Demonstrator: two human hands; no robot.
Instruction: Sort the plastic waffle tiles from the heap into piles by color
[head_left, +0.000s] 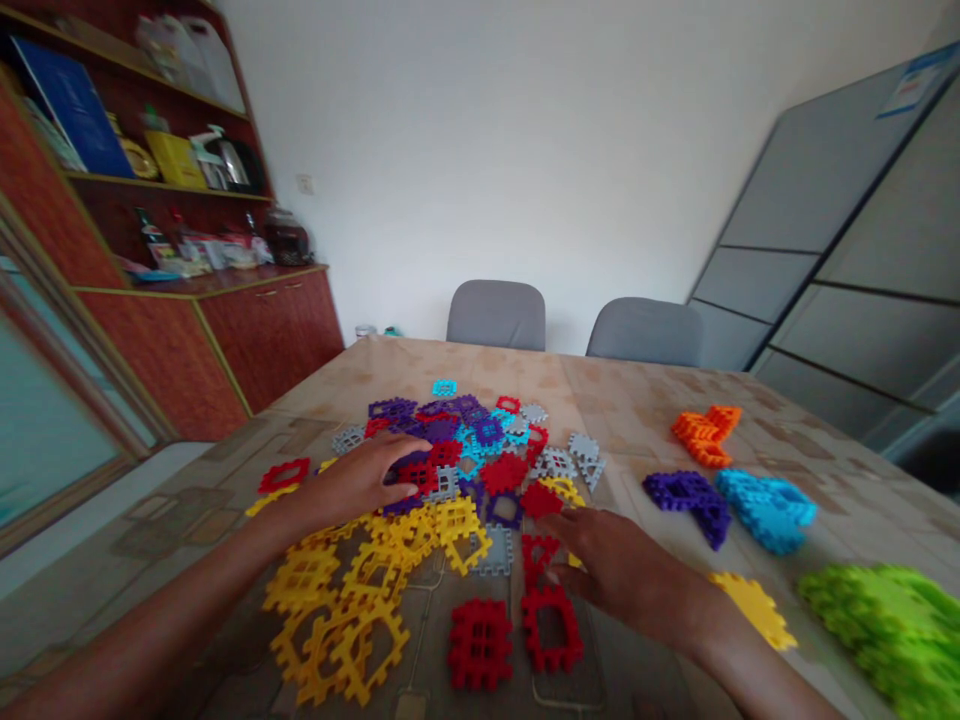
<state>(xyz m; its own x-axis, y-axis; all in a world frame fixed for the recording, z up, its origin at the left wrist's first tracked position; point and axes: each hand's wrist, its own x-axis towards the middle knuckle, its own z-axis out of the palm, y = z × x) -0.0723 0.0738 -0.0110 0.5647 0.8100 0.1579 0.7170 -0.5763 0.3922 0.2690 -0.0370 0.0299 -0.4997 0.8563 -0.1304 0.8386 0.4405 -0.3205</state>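
My left hand (367,475) reaches over the pile with thumb and fingers apart, close to a red interlocking tile (417,478) and a grey window-shaped tile (444,484). My right hand (611,560) hovers low at the pile's right side, thumb and fingers apart. Its fingertips are at a solid red tile (541,499), and its thumb is beside a red triangular tile (535,560); whether they touch cannot be told. Nearer me lie a red window tile (481,645) and a red frame tile (553,630). Yellow tiles (375,570) overlap under my left forearm.
Purple tiles (439,430) and light-blue tiles (469,440) lie deeper in the pile. To the right are separate orange (706,435), purple (686,500), blue (765,508) and green (892,620) stacks, plus a yellow tile (752,608). Two grey chairs (496,315) stand behind the table (600,400).
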